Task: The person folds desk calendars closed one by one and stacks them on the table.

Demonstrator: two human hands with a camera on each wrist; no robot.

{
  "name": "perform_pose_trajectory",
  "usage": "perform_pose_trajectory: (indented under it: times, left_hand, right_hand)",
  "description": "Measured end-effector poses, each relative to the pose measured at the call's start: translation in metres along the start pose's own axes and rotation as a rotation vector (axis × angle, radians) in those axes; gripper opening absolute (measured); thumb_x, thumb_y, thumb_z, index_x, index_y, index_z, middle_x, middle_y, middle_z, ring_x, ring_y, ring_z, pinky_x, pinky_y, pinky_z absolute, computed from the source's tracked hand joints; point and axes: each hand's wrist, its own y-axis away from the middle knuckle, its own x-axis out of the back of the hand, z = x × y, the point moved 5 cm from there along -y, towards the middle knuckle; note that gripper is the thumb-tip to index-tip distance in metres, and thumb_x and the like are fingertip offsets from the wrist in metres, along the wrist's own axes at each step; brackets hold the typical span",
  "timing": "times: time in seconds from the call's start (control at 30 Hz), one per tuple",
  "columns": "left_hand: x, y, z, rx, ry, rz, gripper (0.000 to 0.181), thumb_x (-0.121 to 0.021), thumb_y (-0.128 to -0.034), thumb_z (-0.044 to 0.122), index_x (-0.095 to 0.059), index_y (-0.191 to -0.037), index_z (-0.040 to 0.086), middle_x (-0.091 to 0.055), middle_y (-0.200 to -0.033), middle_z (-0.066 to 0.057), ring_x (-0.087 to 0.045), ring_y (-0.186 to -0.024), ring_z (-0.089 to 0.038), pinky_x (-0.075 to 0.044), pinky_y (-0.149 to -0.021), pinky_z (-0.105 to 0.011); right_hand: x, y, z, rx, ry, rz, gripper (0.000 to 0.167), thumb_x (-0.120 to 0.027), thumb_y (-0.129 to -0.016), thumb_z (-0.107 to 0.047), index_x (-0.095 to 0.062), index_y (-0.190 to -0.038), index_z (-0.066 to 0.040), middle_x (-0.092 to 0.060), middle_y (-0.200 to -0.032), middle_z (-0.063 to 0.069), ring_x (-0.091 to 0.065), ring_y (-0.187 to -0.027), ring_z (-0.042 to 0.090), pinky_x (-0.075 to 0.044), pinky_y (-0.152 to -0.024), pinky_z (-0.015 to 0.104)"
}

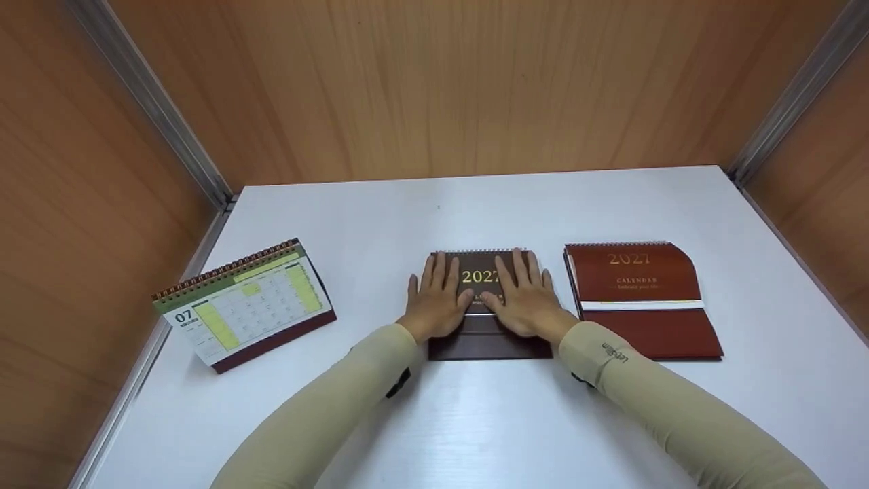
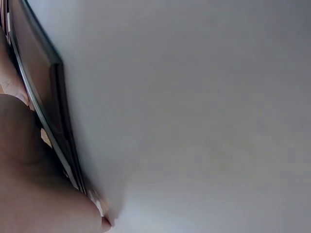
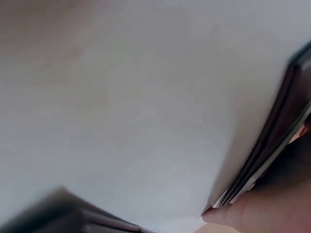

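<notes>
Head view: the left hand (image 1: 436, 303) and right hand (image 1: 526, 303) are lying flat, fingers spread, pressing on the brown calendar (image 1: 483, 324) directly beneath them. I'm guessing it's light, stiff-backed, slightly slippery; its near edge, between the wrists, is offering the surest hold.

Apparently dark-brown calendar (image 1: 483, 343), gold numerals (image 1: 479, 276); russet calendar (image 1: 635, 280), khaki sleeves (image 1: 326, 401)

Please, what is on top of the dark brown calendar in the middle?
The left hand and right hand rest on the dark brown desk calendar. A golden 2027 shows between them; what lies directly beneath them cannot be seen.
</notes>
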Motion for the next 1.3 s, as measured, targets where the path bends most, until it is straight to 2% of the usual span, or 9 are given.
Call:
perform_pose_trajectory:
  times: [0.17,0.4,0.73,0.93,1.1,1.3]
  left_hand:
    - [-0.002,-0.004,-0.003,0.012,0.007,-0.033,0.075,-0.021,-0.1138,0.055,0.009,-0.171,0.016,0.023,-0.176,-0.01,0.024,-0.161,-0.029,0.006,-0.13,-0.06]
    - [-0.007,-0.006,-0.006,0.012,-0.005,-0.029,0.076,-0.023,-0.1139,0.054,0.009,-0.171,0.016,0.022,-0.176,-0.009,0.023,-0.162,-0.028,0.007,-0.13,-0.059]
    - [-0.006,-0.009,-0.005,0.026,-0.023,-0.048,0.077,-0.02,-0.113,0.057,0.012,-0.17,0.018,0.025,-0.175,-0.008,0.025,-0.161,-0.029,0.007,-0.13,-0.061]
    - [-0.004,-0.005,-0.003,0.032,-0.023,-0.054,0.076,-0.02,-0.1135,0.056,0.011,-0.17,0.016,0.026,-0.175,-0.009,0.025,-0.161,-0.029,0.008,-0.13,-0.059]
    - [0.0,-0.001,0.001,0.025,-0.025,-0.054,0.075,-0.021,-0.1143,0.053,0.009,-0.171,0.014,0.023,-0.176,-0.011,0.023,-0.162,-0.03,0.007,-0.131,-0.059]
    - [-0.003,-0.006,-0.002,0.03,-0.043,-0.08,0.077,-0.019,-0.113,0.057,0.011,-0.17,0.016,0.026,-0.175,-0.009,0.025,-0.161,-0.029,0.006,-0.13,-0.06]
  right_hand:
    - [0.0,-0.001,-0.001,-0.008,0.002,-0.028,0.082,-0.03,-0.112,-0.06,0.0,-0.171,-0.012,0.015,-0.175,0.022,0.019,-0.16,0.045,0.002,-0.129,0.066]
    - [-0.007,-0.01,0.003,-0.023,0.013,-0.07,0.083,-0.027,-0.111,-0.062,0.005,-0.171,-0.014,0.021,-0.174,0.02,0.023,-0.159,0.044,0.004,-0.129,0.066]
    - [-0.003,-0.007,0.0,-0.019,0.01,-0.061,0.083,-0.027,-0.112,-0.06,0.002,-0.171,-0.011,0.02,-0.174,0.022,0.022,-0.159,0.045,0.005,-0.128,0.066]
    - [-0.005,-0.01,0.003,-0.016,-0.008,-0.066,0.083,-0.026,-0.111,-0.062,0.001,-0.172,-0.012,0.021,-0.174,0.021,0.024,-0.159,0.044,0.007,-0.127,0.067]
    - [-0.007,-0.013,0.005,-0.038,0.007,-0.098,0.083,-0.026,-0.111,-0.063,0.005,-0.171,-0.015,0.025,-0.174,0.019,0.026,-0.158,0.042,0.009,-0.128,0.065]
    - [-0.011,-0.02,0.011,-0.049,0.013,-0.145,0.083,-0.025,-0.111,-0.063,0.011,-0.17,-0.017,0.032,-0.171,0.017,0.032,-0.156,0.041,0.011,-0.127,0.065]
